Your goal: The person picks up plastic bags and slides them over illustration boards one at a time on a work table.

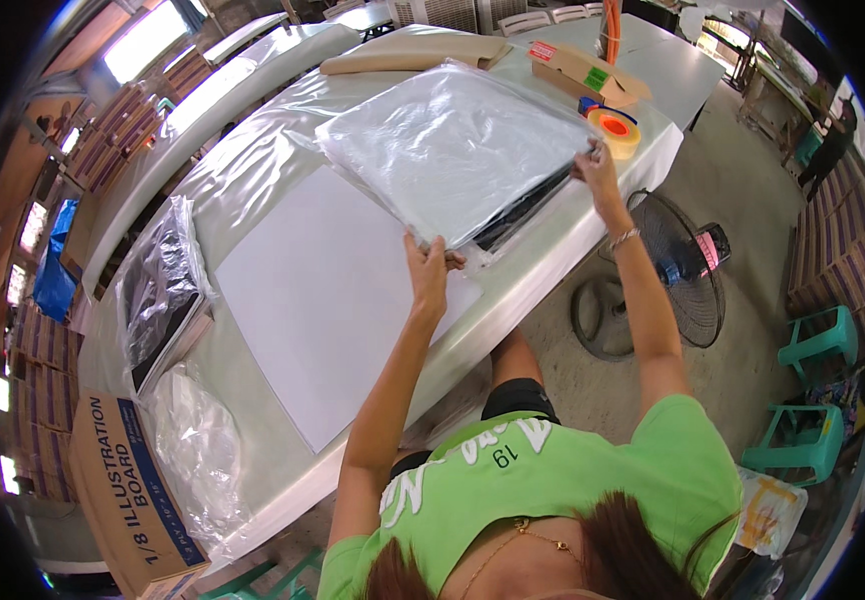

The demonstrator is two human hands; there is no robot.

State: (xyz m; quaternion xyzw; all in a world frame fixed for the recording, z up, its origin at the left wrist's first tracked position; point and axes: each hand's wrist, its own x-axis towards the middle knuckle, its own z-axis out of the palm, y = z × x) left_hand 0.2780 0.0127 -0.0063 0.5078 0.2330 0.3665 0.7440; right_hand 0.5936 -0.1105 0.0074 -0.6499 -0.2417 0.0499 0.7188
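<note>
Two hands of yours met the clear plastic packet (453, 150), which lay on the bench (263, 495), at its near and right corners. Your right hand (598, 175) had its fingers bent over the right corner, apparently grasping the film there. Your left hand (428, 280) was at the near corner with its fingers partly curled; you could have been pinching the edge, but I could not tell. Holding two neighbouring corners probably kept the loose, slippery film stretched and its near edge straight.

The packet lay on the far side of your hands, spanning the gap between them, with a dark layer (523, 215) showing under its near edge. The broad white sheet (313, 300) lay flat to the left, partly beneath your left forearm, likely so because it needed open bench. A black-and-clear wrapped stack (165, 290) sat farther left, with crumpled plastic (193, 430) nearer. The yellow tape roll (618, 130) was just beyond your right hand, perhaps placed there for easy reach, with an open carton (588, 75) farther back.
</note>
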